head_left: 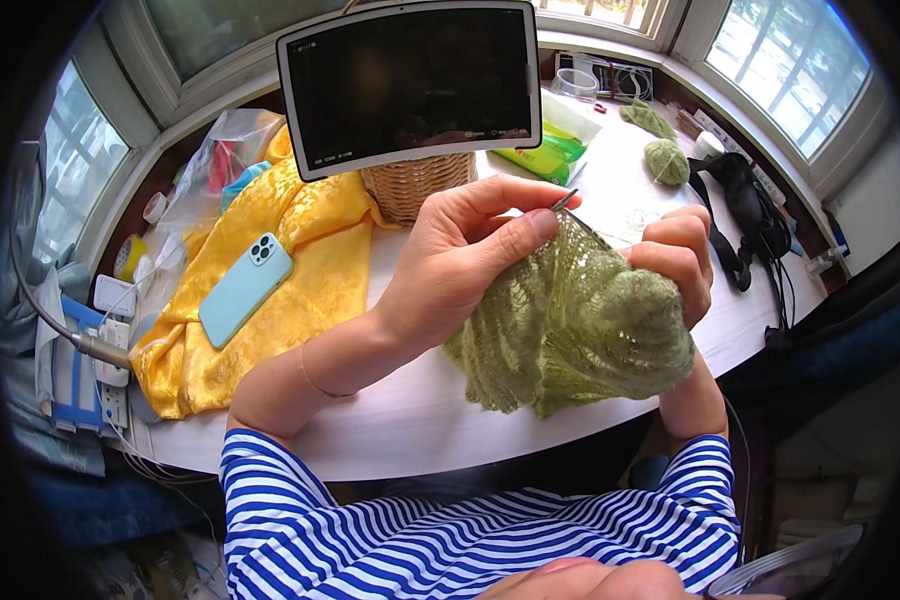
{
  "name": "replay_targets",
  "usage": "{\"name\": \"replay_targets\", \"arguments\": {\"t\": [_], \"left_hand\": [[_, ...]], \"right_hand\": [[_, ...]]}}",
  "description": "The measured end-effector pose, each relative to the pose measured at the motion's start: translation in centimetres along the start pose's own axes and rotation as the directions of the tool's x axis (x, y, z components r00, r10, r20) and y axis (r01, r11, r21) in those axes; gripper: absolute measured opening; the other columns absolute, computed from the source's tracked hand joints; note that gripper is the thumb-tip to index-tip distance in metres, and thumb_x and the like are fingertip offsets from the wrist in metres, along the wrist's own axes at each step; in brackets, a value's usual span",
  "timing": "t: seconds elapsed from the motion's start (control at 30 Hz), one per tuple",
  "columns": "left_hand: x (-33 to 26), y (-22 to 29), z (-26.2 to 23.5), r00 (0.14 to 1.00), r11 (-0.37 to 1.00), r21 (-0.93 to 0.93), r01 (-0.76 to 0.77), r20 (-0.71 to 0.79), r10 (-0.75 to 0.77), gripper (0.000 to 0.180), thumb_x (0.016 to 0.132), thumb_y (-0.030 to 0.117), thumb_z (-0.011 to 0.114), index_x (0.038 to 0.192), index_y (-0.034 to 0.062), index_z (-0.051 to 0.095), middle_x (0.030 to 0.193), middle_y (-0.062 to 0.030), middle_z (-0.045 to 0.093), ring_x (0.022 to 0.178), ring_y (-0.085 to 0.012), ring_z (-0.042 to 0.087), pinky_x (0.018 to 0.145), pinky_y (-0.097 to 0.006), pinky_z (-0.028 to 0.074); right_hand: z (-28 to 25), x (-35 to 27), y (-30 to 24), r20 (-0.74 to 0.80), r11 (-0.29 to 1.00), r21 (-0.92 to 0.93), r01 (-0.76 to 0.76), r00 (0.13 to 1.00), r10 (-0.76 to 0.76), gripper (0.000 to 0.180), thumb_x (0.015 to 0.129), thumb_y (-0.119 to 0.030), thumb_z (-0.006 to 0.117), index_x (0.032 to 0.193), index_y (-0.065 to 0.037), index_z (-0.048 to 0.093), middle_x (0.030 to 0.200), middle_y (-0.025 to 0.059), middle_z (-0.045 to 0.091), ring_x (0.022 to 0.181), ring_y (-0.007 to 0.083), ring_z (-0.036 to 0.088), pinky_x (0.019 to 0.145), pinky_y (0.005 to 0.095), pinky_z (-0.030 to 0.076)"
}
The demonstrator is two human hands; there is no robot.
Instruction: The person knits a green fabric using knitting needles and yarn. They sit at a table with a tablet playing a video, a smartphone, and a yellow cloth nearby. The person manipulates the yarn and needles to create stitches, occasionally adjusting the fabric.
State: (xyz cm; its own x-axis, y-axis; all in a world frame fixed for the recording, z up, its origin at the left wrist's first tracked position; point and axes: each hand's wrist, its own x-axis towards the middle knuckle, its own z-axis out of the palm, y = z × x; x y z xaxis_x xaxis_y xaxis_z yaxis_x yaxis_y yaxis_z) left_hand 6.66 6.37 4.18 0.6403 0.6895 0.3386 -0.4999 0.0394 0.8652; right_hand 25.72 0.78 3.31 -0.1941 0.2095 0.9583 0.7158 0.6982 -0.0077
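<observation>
A lacy green knitted piece hangs between my hands above the table's near edge. Thumb and forefinger of my left hand pinch a thin knitting needle at the top of the fabric; its dark tip pokes out past the thumb. My right hand is closed, with curled fingers gripping the right side of the knitting. The fabric covers part of that hand, so whether a second needle end lies in it is hidden. A ball of green yarn rests on the table beyond my right hand.
A tablet leans on a wicker basket. To the left, a light blue phone lies on yellow cloth. A black strapped bag, more green yarn and a green packet lie at the right and back.
</observation>
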Motion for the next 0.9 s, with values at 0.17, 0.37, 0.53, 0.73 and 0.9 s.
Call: {"name": "replay_targets", "arguments": {"t": [0.17, 0.37, 0.53, 0.73, 0.9], "left_hand": [[-0.1, -0.3, 0.0, 0.998, 1.0, 0.005, -0.021, -0.051, 0.021, 0.02, 0.088, 0.009, 0.059, 0.105, 0.0009, 0.06, 0.102, -0.0072, 0.064, 0.086, -0.0087, 0.059, 0.078, -0.024, 0.051], [-0.2, -1.4, -0.3, 0.993, 0.998, -0.057, 0.021, -0.111, -0.027, 0.015, 0.088, 0.009, 0.059, 0.1, 0.0011, 0.06, 0.097, -0.0065, 0.064, 0.083, -0.0085, 0.059, 0.076, -0.023, 0.05], [-1.0, -2.7, -0.5, 0.982, 0.995, -0.083, 0.055, -0.177, -0.069, 0.016, 0.088, 0.012, 0.061, 0.097, 0.0001, 0.062, 0.088, -0.0041, 0.064, 0.079, -0.0058, 0.057, 0.072, -0.019, 0.048], [-1.3, -3.0, -0.5, 0.98, 0.999, -0.048, 0.022, -0.196, -0.031, 0.016, 0.088, 0.013, 0.06, 0.097, 0.0, 0.062, 0.088, -0.0039, 0.064, 0.079, -0.0059, 0.057, 0.073, -0.019, 0.048], [-1.4, -2.8, -0.4, 0.989, 0.999, -0.025, 0.044, -0.138, -0.047, 0.016, 0.088, 0.012, 0.06, 0.099, 0.0, 0.062, 0.089, -0.0031, 0.063, 0.08, -0.0056, 0.056, 0.073, -0.019, 0.047]], "right_hand": [[0.3, 0.0, 0.2, 0.019, 0.999, -0.034, -0.007, 1.0, 0.007, 0.024, 0.064, -0.026, 0.07, 0.078, -0.009, 0.061, 0.069, 0.0006, 0.05, 0.065, 0.0171, 0.044, 0.065, 0.0294, 0.032], [0.9, -0.2, 0.4, 0.051, 0.993, -0.117, 0.022, 0.999, -0.017, 0.024, 0.062, -0.026, 0.07, 0.078, -0.009, 0.062, 0.071, 0.0008, 0.052, 0.068, 0.0166, 0.046, 0.067, 0.0293, 0.032], [1.3, -0.5, 0.7, 0.116, 0.99, -0.139, 0.034, 0.993, -0.018, 0.025, 0.06, -0.026, 0.069, 0.079, -0.01, 0.063, 0.073, 0.0001, 0.053, 0.071, 0.0164, 0.047, 0.068, 0.0287, 0.032], [1.5, -0.5, 0.5, 0.112, 0.99, -0.133, 0.047, 0.993, -0.032, 0.023, 0.061, -0.025, 0.068, 0.078, -0.01, 0.062, 0.073, -0.0001, 0.052, 0.071, 0.0161, 0.048, 0.068, 0.0285, 0.032], [1.4, -0.4, 0.7, 0.193, 0.997, -0.075, -0.017, 0.981, 0.031, 0.03, 0.064, -0.032, 0.068, 0.08, -0.009, 0.06, 0.077, 0.0038, 0.053, 0.075, 0.0202, 0.049, 0.069, 0.0301, 0.033]]}}
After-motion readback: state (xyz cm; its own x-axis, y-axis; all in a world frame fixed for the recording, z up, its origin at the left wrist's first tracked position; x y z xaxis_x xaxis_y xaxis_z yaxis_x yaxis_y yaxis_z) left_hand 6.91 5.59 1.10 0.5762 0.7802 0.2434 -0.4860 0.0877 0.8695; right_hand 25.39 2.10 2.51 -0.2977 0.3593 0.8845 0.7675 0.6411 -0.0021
